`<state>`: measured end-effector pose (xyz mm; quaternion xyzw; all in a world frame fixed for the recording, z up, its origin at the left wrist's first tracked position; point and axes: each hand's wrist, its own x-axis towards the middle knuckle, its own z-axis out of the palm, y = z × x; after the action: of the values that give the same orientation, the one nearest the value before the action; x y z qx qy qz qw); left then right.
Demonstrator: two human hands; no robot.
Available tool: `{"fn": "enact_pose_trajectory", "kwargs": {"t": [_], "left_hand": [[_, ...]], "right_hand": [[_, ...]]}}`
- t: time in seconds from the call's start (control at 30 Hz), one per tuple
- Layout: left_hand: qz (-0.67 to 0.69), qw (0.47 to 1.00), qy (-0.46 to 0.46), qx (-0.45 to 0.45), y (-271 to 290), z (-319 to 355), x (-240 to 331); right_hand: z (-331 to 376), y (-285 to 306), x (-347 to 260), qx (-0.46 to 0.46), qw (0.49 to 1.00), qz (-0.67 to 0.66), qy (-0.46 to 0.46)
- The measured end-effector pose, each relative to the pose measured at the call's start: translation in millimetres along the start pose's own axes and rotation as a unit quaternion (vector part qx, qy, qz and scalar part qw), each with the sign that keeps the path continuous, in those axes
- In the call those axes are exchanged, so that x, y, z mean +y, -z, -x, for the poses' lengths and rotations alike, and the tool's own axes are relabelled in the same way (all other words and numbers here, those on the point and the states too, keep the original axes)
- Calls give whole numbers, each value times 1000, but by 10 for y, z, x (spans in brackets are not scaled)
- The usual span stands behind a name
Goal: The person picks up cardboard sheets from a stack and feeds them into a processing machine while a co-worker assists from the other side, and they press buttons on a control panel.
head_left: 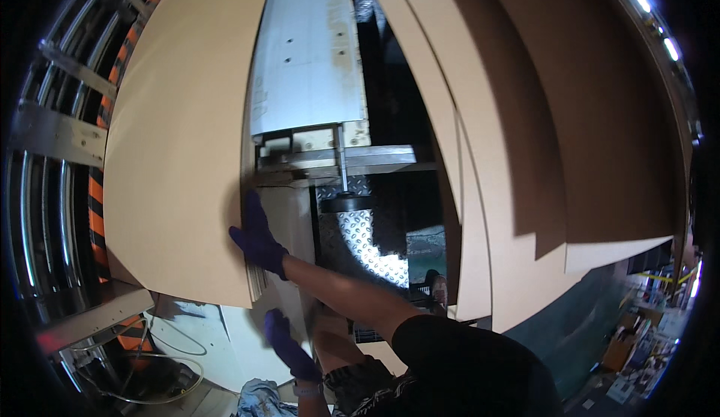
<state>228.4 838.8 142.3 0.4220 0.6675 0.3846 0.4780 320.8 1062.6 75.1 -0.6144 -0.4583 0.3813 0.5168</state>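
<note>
My right hand (pixel 260 238), in a dark purple glove, lies along the right edge of a stack of large brown cardboard sheets (pixel 176 139) on the left. Its fingers are stretched out along the edge, with the thumb spread over the top sheet. Lower down, my left hand (pixel 289 346), gloved the same way, is held just below the stack's near right corner. Its fingers are extended, and I see nothing held there.
A metal plate (pixel 307 57) on a rod lies between the stack and more tall cardboard sheets (pixel 517 192) on the right. Diamond-tread metal (pixel 356 233) shows below it. Rollers (pixel 56 214) and an orange-black striped edge (pixel 96 207) border the far left. A cloth (pixel 262 398) lies at the bottom.
</note>
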Motion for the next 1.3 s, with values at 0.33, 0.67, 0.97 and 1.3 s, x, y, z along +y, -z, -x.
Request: {"fn": "enact_pose_trajectory", "kwargs": {"t": [0.33, 0.67, 0.97, 1.3], "left_hand": [[1, 918, -59, -392, -1740, 688, -272], [-97, 917, -15, -386, -2798, 1226, 190], [62, 805, 118, -578, -3011, 1399, 104], [749, 344, 565, 20, -2768, 1355, 166]], "right_hand": [[558, 2639, -526, -218, 956, -189, -55], [4569, 6583, -170, 324, 910, 192, -176], [5235, 9190, 1656, 392, 851, 189, -293], [4808, 8630, 2118, 288, 920, 86, -253]]}}
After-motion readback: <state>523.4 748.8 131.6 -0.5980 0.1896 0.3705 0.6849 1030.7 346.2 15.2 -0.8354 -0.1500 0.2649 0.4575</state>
